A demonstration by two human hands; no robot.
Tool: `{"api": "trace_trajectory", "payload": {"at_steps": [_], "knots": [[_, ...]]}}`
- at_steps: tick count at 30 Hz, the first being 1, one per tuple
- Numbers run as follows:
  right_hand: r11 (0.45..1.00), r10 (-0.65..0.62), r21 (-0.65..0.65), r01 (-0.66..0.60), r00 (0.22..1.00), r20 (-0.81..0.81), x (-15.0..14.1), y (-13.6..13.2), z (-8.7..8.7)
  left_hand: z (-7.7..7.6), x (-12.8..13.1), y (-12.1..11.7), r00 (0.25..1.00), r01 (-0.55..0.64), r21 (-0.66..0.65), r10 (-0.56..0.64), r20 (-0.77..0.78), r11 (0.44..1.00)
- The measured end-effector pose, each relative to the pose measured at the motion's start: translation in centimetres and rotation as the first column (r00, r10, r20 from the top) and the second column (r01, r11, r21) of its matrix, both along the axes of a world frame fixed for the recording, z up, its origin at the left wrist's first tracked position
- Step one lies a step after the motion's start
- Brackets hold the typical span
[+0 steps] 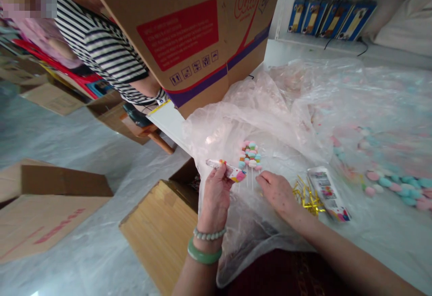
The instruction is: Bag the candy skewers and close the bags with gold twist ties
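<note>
My left hand (216,192) pinches a small clear printed packet (232,172) with a colourful design between thumb and fingers. Just beyond it, several candy lollipops (250,154) with pink, blue and white pieces on white sticks lie side by side on a clear plastic sheet (243,219). Beside the lower ends of the sticks, my right hand (278,195) has its fingers curled closed; whether anything is pinched in them is hidden. To the right of this hand are gold twist ties (308,199) and a stack of printed packets (329,193).
A large cardboard box (199,80) stands at the table's far left edge. Loose pastel candies (398,186) lie at right, partly under plastic. Open cartons (158,233) sit on the floor at left. A person in a striped shirt (104,48) is behind the box.
</note>
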State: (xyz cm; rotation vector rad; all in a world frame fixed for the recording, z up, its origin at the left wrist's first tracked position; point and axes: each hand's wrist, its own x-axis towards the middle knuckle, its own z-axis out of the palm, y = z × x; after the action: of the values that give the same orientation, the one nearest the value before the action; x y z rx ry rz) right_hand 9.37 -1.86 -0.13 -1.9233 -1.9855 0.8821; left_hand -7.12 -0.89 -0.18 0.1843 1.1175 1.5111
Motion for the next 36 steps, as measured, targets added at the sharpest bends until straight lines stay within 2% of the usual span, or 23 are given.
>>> {"api": "trace_trajectory", "payload": {"at_steps": [2,4,8,11,14,19,23,27,29,34,36], "knots": [[0.998,0.054,0.020,-0.058,0.980,0.189,-1.4,0.3,-0.4,0.0,0.1,-0.2,0.999,0.031,-0.015,-0.031,0.039,0.999],[0.997,0.074,0.011,-0.081,0.948,0.309,-2.6,0.8,-0.9,0.0,0.4,-0.4,0.996,0.051,-0.028,-0.049,0.072,0.998],[0.999,0.032,0.018,-0.041,0.943,0.331,-2.6,1.2,-1.6,-0.1,0.8,-0.5,0.995,0.049,-0.072,-0.042,0.093,0.996],[0.996,-0.058,0.087,0.034,0.957,0.283,-0.5,0.7,-1.5,0.0,0.7,-0.4,0.995,0.050,-0.080,-0.042,0.094,0.996],[0.988,-0.114,0.139,0.073,0.940,0.321,2.5,0.0,-1.0,0.3,1.0,-0.3,0.994,0.062,-0.076,-0.055,0.097,0.995],[0.999,-0.054,0.023,0.049,0.876,0.480,6.5,0.4,-0.7,1.0,2.9,-0.4,0.982,0.126,-0.116,-0.108,0.153,0.985],[0.997,-0.044,0.074,0.012,0.891,0.451,8.2,0.5,-0.8,1.4,4.1,-0.4,0.958,0.208,-0.113,-0.180,0.222,0.972],[0.995,-0.085,0.084,0.057,0.921,0.380,9.2,-0.1,-1.1,0.9,3.9,0.0,0.957,0.230,-0.115,-0.203,0.208,0.966],[0.991,-0.098,0.119,0.058,0.923,0.372,9.1,-0.4,-1.4,0.7,4.0,0.2,0.960,0.231,-0.117,-0.206,0.191,0.966],[0.975,0.014,0.200,-0.100,0.920,0.391,8.0,-0.2,-2.1,0.8,5.3,0.8,0.941,0.290,-0.112,-0.262,0.214,0.950],[0.974,-0.029,0.224,-0.046,0.946,0.323,8.2,0.2,-2.3,0.9,5.7,0.9,0.929,0.317,-0.115,-0.284,0.236,0.942]]}}
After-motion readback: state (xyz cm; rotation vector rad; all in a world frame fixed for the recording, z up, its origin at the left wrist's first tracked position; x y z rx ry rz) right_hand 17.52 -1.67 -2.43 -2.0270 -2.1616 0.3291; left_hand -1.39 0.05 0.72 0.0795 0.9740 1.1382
